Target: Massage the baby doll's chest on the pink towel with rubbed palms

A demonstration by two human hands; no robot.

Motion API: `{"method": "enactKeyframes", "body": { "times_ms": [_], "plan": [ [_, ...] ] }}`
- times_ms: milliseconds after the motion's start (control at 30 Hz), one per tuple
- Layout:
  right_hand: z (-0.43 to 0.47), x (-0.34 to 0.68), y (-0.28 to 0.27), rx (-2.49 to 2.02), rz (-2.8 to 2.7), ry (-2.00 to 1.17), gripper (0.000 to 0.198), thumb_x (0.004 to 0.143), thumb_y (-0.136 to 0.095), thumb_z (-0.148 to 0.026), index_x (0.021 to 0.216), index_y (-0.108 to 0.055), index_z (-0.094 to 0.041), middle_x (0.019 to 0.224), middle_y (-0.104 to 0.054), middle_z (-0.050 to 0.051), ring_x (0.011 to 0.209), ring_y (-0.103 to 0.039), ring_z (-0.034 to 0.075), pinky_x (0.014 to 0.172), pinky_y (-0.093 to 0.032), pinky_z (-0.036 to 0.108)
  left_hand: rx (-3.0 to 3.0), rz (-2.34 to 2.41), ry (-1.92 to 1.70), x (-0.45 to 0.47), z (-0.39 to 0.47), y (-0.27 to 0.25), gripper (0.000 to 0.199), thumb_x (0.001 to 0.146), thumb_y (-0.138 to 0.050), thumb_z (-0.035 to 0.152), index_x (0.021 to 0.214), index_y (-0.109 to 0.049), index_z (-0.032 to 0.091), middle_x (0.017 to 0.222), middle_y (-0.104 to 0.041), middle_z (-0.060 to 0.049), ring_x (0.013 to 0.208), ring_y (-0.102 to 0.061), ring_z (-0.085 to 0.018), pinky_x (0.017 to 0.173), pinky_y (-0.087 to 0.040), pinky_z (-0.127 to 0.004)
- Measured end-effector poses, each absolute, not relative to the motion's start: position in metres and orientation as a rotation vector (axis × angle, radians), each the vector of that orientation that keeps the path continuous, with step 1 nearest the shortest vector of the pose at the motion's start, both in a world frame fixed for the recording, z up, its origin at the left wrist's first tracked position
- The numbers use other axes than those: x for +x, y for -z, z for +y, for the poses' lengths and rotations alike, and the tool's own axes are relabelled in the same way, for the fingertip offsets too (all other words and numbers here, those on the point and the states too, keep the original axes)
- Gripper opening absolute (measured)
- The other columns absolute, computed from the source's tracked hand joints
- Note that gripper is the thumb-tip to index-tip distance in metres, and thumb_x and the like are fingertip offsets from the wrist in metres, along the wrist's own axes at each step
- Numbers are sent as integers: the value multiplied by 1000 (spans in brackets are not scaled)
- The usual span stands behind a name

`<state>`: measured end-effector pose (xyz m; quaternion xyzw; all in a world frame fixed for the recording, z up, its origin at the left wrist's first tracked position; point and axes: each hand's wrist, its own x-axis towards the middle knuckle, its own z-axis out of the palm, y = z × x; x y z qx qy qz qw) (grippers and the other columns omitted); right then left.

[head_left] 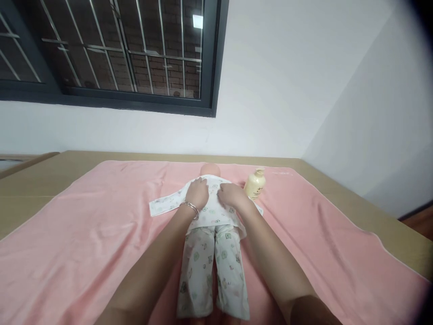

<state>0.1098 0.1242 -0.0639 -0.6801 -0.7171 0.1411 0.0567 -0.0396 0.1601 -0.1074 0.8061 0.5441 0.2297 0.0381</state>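
A doll in a white long-sleeved shirt (213, 212) and matching patterned trousers (198, 271) lies stretched out, its bald head (210, 169) at the far end. On the upper left of the shirt rests my left hand (198, 193), its fingers bent and closed on the cloth. My right hand (232, 195) has its fingers curled against the shirt's upper right side. One sleeve (165, 204) reaches out flat to the left. My right forearm mostly covers the other sleeve. Both feet show only slightly at the bottom edge.
A pale yellow pump bottle (255, 184) stands just beyond my right hand. Beneath everything spreads a wrinkled pink blanket (111, 225) on a tan surface (77, 169). A white wall (264, 90) and a barred, dark-framed window (135, 54) rise behind.
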Motion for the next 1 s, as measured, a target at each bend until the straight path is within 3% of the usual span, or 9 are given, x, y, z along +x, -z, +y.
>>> {"method": "enactKeyframes", "body": {
  "times_ms": [167, 300, 433, 567, 633, 733, 867, 1000],
  "plan": [
    [126, 105, 72, -1703, -2193, -393, 37, 94, -38, -25, 121, -63, -23, 124, -67, 7, 112, -62, 23, 92, -44, 31, 2610, 1575, -630, -30, 146, 97, 30, 92, -41, 16, 106, -68, 15, 124, -64, -16, 121, -56, -29, 106, -37, -41],
    [148, 113, 100, -1831, -1999, -369, 43, 99, -30, -37, 120, -62, -17, 129, -63, 12, 120, -56, 26, 99, -39, 36, 2431, 1683, -717, -37, 159, 108, 39, 96, -43, 36, 119, -62, 11, 127, -63, -19, 124, -54, -31, 106, -37, -40],
    [160, 119, 120, -1877, -1913, -345, 58, 99, -24, -51, 133, -53, -15, 147, -48, 16, 138, -38, 30, 113, -23, 49, 2305, 1615, -784, -50, 175, 121, 57, 91, -48, 55, 127, -58, 12, 134, -60, -18, 126, -53, -31, 106, -38, -38],
    [161, 118, 120, -1904, -1939, -374, 61, 99, -22, -51, 139, -47, -13, 152, -40, 17, 144, -29, 30, 115, -15, 54, 2304, 1578, -769, -54, 180, 122, 56, 93, -45, 54, 130, -57, 14, 137, -58, -17, 129, -52, -30, 107, -37, -38],
    [158, 118, 111, -1915, -1969, -390, 57, 99, -22, -49, 136, -49, -14, 150, -42, 17, 141, -32, 32, 113, -20, 54, 2356, 1573, -682, -53, 177, 115, 51, 96, -42, 46, 132, -55, 14, 142, -54, -17, 134, -47, -30, 111, -34, -40],
    [144, 115, 91, -1875, -2111, -439, 45, 97, -31, -39, 125, -56, -15, 139, -55, 16, 128, -48, 32, 105, -34, 47, 2461, 1501, -404, -54, 166, 97, 45, 95, -43, 33, 135, -52, 14, 148, -48, -17, 136, -44, -31, 110, -35, -42],
    [118, 111, 63, -1854, -2310, -458, 34, 92, -38, -27, 113, -62, -15, 120, -66, 15, 106, -62, 30, 88, -45, 37, 2513, 1428, -151, -55, 146, 73, 35, 90, -43, 20, 120, -60, 16, 136, -58, -18, 120, -58, -31, 96, -45, -40],
    [115, 110, 60, -1839, -2296, -469, 33, 94, -37, -27, 109, -64, -16, 118, -68, 14, 105, -63, 28, 84, -45, 35, 2453, 1478, -231, -51, 140, 70, 29, 91, -43, 23, 111, -63, 19, 123, -67, -16, 108, -64, -30, 89, -47, -37]
  ]
}}
